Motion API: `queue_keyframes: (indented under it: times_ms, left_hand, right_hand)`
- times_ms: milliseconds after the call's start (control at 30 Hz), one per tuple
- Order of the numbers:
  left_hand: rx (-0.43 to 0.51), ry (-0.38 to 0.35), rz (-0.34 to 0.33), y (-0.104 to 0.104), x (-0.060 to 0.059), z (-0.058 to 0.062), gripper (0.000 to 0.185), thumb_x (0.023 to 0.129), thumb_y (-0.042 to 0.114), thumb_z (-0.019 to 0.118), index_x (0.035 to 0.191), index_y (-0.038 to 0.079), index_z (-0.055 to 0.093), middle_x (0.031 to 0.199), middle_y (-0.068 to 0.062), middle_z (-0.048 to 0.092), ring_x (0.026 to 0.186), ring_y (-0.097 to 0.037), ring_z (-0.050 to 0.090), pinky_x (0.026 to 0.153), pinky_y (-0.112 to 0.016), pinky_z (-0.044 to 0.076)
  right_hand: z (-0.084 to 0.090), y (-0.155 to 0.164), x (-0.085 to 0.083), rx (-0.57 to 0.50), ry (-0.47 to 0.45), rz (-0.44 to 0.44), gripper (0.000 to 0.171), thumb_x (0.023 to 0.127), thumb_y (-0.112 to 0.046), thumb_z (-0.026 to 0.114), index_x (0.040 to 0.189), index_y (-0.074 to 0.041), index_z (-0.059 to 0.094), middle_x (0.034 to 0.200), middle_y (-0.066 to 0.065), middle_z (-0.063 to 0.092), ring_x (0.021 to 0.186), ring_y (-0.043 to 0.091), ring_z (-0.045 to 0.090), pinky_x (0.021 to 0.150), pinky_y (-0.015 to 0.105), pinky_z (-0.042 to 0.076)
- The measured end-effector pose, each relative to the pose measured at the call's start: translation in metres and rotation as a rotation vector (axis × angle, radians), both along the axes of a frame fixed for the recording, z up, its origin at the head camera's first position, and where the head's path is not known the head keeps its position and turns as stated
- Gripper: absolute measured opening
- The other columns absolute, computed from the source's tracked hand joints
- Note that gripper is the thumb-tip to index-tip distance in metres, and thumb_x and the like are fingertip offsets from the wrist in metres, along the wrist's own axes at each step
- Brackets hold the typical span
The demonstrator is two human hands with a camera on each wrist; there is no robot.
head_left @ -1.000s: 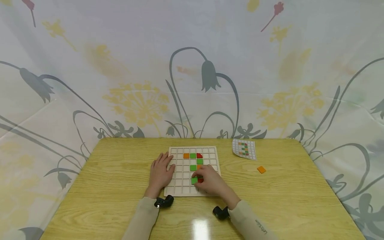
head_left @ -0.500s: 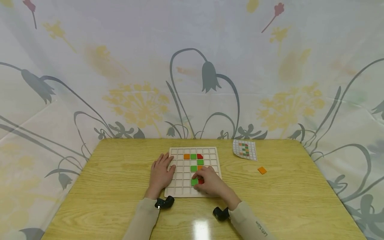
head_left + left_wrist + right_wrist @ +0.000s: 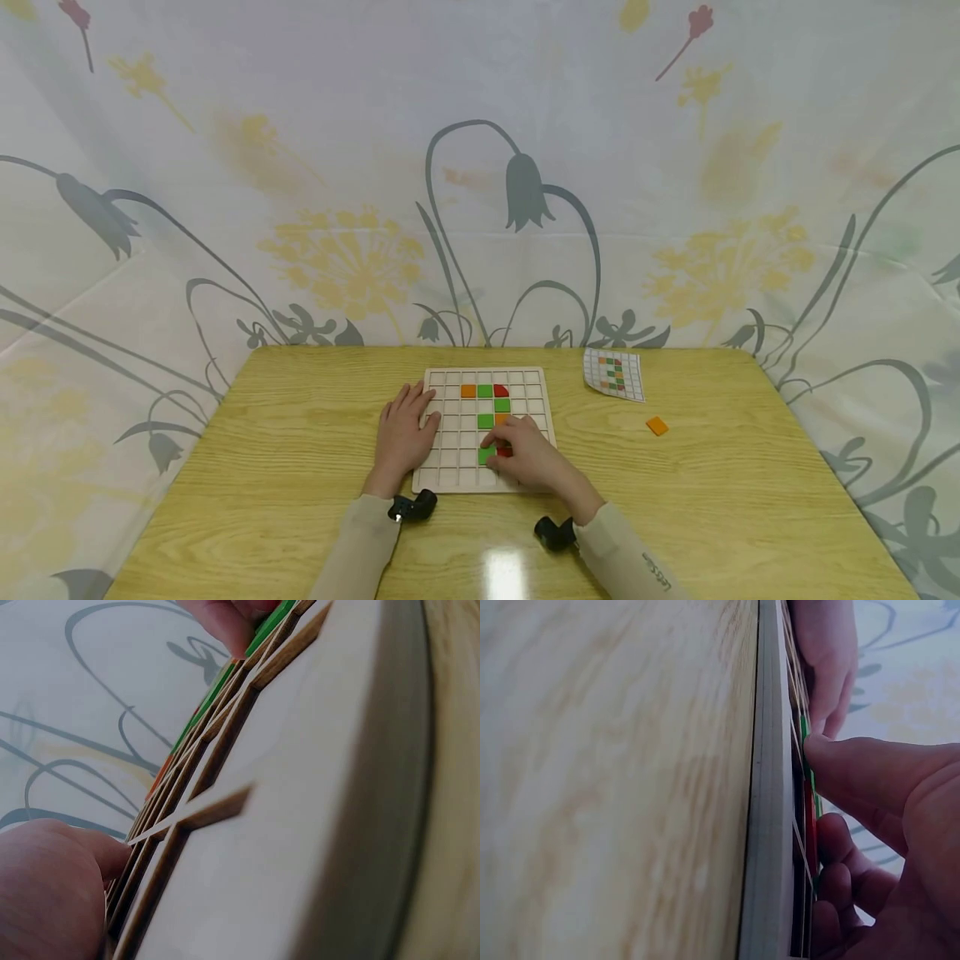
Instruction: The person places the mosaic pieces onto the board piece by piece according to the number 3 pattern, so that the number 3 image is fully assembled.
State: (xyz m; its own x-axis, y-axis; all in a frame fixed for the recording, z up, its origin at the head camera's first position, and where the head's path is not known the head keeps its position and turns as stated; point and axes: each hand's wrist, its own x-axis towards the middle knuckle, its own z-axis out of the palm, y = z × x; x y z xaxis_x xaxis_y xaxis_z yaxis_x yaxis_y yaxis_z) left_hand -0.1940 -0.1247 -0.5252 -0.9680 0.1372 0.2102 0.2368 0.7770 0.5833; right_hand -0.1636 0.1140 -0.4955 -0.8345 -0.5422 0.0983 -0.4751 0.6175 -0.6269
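A white grid board (image 3: 450,477) lies on the wooden table, with orange, green and red tiles in its upper cells. My right hand (image 3: 525,454) rests on the board's lower right. Its thumb and curled fingers pinch a green tile (image 3: 486,455) and touch a red tile (image 3: 504,451) beside it. The right wrist view shows the thumb pressing the green tile (image 3: 805,739) edge, with the red tile (image 3: 810,825) below. My left hand (image 3: 401,432) lies flat, fingers straight, on the board's left edge. The board (image 3: 300,825) fills the left wrist view.
A pattern card (image 3: 613,372) with a coloured grid lies at the back right of the table (image 3: 300,433). A loose orange tile (image 3: 657,426) sits right of the board. A flowered cloth hangs behind and around the table.
Almost nothing has moved. The right hand's fingers have shifted slightly over the green and red tiles; the left hand stays put.
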Motion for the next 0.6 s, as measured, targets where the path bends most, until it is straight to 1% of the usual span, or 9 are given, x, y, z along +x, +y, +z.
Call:
queue_keyframes:
  times_ms: [233,367,500,600]
  left_hand:
    - [-0.012,0.009,0.006,0.0003,0.0003,0.0001,0.044,0.101,0.026,0.056,0.141,0.007,0.057,0.155,-0.012,0.040,0.147,-0.035,0.026,0.115,-0.060,0.018]
    - [-0.014,0.007,0.003,0.0007,-0.0002,0.0000,0.045,0.101,0.027,0.056,0.142,0.008,0.056,0.156,-0.012,0.040,0.147,-0.035,0.026,0.116,-0.060,0.017]
    - [-0.012,0.008,-0.001,0.0003,-0.0001,-0.0001,0.045,0.101,0.027,0.056,0.142,0.007,0.056,0.156,-0.012,0.039,0.147,-0.035,0.025,0.116,-0.060,0.017]
    - [-0.010,0.008,-0.001,0.0001,0.0000,-0.0004,0.045,0.101,0.026,0.056,0.142,0.008,0.056,0.156,-0.012,0.039,0.147,-0.035,0.025,0.116,-0.060,0.017]
  right_hand:
    - [-0.0017,0.0006,0.0000,-0.005,-0.011,-0.014,0.012,0.090,-0.012,0.074,0.102,-0.011,0.073,0.084,-0.003,0.050,0.079,0.016,0.038,0.074,0.036,0.030]
    - [-0.0040,0.0028,-0.0025,-0.005,-0.012,-0.016,0.012,0.090,-0.014,0.074,0.102,-0.012,0.074,0.083,-0.005,0.051,0.079,0.015,0.040,0.074,0.034,0.032]
    - [-0.0035,0.0057,-0.0062,-0.038,-0.014,0.002,0.011,0.091,-0.011,0.072,0.102,-0.010,0.075,0.080,-0.008,0.055,0.077,0.011,0.047,0.073,0.031,0.041]
    - [-0.0009,0.0087,-0.0078,-0.085,-0.038,0.009,0.013,0.093,-0.007,0.068,0.104,-0.007,0.075,0.083,-0.008,0.061,0.075,0.008,0.053,0.071,0.028,0.047]
